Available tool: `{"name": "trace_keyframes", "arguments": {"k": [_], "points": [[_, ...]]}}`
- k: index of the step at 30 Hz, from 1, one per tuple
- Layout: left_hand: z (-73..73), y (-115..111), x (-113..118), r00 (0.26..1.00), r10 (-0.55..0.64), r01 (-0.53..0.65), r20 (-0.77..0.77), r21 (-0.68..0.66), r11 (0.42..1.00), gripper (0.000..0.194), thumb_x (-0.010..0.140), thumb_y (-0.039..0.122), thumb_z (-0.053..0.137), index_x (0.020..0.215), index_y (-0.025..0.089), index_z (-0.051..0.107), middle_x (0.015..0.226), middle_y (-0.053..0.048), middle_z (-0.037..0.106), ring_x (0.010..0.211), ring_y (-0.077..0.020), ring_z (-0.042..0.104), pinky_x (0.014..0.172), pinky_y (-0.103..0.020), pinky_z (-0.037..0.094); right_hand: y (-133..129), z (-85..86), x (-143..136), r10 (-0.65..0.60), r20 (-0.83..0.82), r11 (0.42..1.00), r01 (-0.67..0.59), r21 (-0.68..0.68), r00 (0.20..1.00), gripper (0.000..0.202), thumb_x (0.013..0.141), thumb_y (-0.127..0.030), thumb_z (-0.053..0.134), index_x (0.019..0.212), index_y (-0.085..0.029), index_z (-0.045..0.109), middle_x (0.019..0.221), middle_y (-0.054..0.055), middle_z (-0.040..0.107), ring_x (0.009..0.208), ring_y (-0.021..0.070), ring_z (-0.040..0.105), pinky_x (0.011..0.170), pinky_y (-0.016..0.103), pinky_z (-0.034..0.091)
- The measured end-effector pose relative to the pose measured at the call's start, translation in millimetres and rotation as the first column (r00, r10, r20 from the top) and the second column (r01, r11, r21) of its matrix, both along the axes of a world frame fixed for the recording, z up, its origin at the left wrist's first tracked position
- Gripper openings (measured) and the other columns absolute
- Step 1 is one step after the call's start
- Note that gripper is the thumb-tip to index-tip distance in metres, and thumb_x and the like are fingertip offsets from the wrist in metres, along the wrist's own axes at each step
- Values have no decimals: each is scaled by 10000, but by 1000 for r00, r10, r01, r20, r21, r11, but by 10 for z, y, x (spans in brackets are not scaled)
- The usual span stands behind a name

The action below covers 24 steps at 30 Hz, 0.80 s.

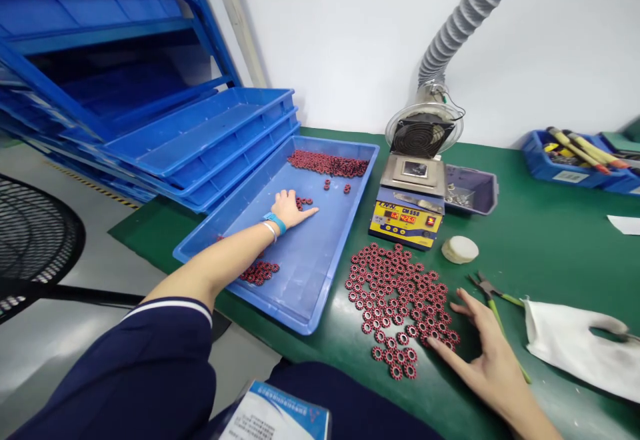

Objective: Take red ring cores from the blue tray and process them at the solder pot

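Observation:
My left hand reaches into a blue plastic tray, palm down with fingers spread and thumb stretched out. A few small red-and-black toothed rings lie right by its fingers. More such rings form a dense band at the tray's far end, and a smaller cluster sits near its close left side, partly behind my forearm. On the green table, my right hand rests at the right edge of a wide spread of the same rings. Its thumb and fingers are apart, the thumb touching or nearly touching the rings.
Behind the rings stands a yellow-and-blue heating unit with a fan and duct. Near my right hand are a round white pad, green-handled cutters and a white glove. Blue trays are stacked at left.

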<state>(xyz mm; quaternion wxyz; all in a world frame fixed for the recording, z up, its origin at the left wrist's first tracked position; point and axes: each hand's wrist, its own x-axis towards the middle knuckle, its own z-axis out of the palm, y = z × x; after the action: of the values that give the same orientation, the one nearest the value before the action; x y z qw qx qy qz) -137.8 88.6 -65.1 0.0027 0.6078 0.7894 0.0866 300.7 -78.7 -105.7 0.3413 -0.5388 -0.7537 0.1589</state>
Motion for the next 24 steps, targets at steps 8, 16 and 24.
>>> {"name": "trace_keyframes", "arguments": {"k": [8, 16, 24], "points": [[-21, 111, 24, 998, -27, 26, -48, -16, 1000, 427, 892, 502, 466, 1148, 183, 590, 1204, -154, 552, 1157, -336, 516, 934, -423, 456, -1, 4, 6, 14, 0, 1000, -14, -14, 1000, 854, 767, -572, 675, 1464, -228, 323, 1270, 153, 527, 1052, 293, 638, 947, 493, 526], [-93, 246, 118, 1000, -19, 19, -12, 23, 1000, 436, 918, 542, 418, 1083, 201, 632, 1172, -145, 570, 1162, -334, 500, 928, -427, 453, 5, 10, 14, 20, 10, 999, -20, -28, 1000, 843, 775, -560, 672, 1462, -224, 319, 1280, 155, 526, 1075, 295, 632, 959, 492, 519], [-50, 262, 66, 995, -70, 69, 68, 26, 997, 278, 913, 371, 459, 1000, 193, 655, 1120, -128, 596, 1134, -295, 525, 982, -401, 422, 11, 24, 14, 25, 19, 1000, -25, -11, 999, 812, 783, -560, 663, 1446, -219, 342, 1267, 151, 533, 1042, 276, 646, 923, 450, 542]]}}
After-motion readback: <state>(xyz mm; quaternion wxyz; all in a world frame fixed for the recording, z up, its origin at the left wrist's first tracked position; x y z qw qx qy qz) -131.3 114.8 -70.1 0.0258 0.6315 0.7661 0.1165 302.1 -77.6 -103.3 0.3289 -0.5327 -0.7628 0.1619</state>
